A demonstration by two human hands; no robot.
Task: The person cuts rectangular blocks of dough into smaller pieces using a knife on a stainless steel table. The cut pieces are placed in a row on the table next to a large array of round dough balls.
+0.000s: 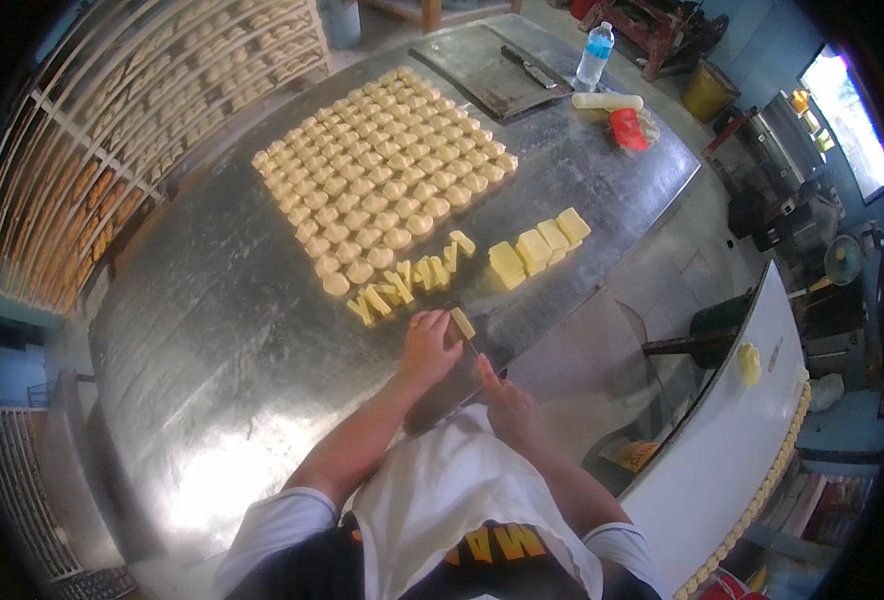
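Note:
On the metal tabletop, my left hand [428, 349] has its curled fingers and thumb at the left side of a pale yellow block [462, 323], likely butter or cheese, steadying it. My right hand [508, 401] grips a knife, its index finger stretched along the top of the thin blade [473, 347], which meets the block's near end. Beyond my hands lies a row of cut yellow sticks [403, 280]. Stacked yellow slabs [533, 251] stand to the right of them. Rows of shaped dough pieces [378, 176] cover the area behind. The knife's handle is hidden in my palm.
A dark metal tray [472, 67] with a knife [528, 67] lies at the far edge. Nearby are a water bottle [596, 54], a rolling pin [607, 101] and a red scraper [628, 129]. A loaded rack [187, 82] is at left, a white-topped table [719, 442] at right.

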